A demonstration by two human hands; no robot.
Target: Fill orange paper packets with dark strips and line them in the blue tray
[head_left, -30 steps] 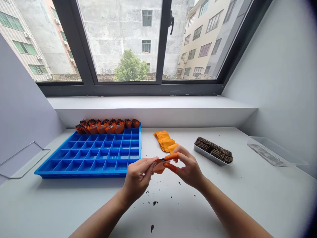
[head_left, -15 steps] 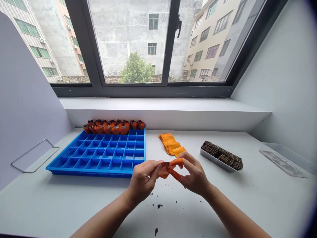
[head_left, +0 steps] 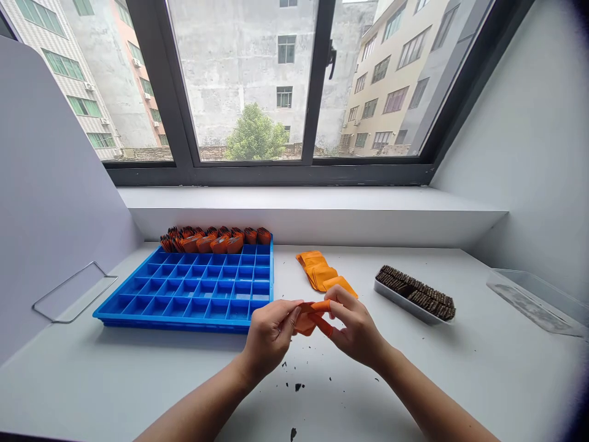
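Note:
My left hand (head_left: 271,328) pinches a small orange pouch (head_left: 304,324) between thumb and fingers, over the middle of the white table. Orange finger covers sit on the thumb and index finger of my right hand (head_left: 354,322). Those two fingertips close on the pouch's upper right edge. Whether anything lies inside the pouch is hidden by my fingers. Just beyond my hands is a fanned stack of flat orange pouches (head_left: 317,270). Right of it stands a clear tray of dark brown, thin pieces (head_left: 414,291), packed in rows.
A blue compartment tray (head_left: 184,320) is at the left, its back row holding filled orange pouches (head_left: 207,240). A wire handle (head_left: 69,288) lies at far left, a clear plastic lid (head_left: 534,301) at far right. Dark crumbs (head_left: 299,387) dot the white table (head_left: 151,374).
The right index finger has come down along the pouch's top edge, and the dark bit seen at its tip is no longer visible. The left hand keeps its hold. The view has tilted slightly.

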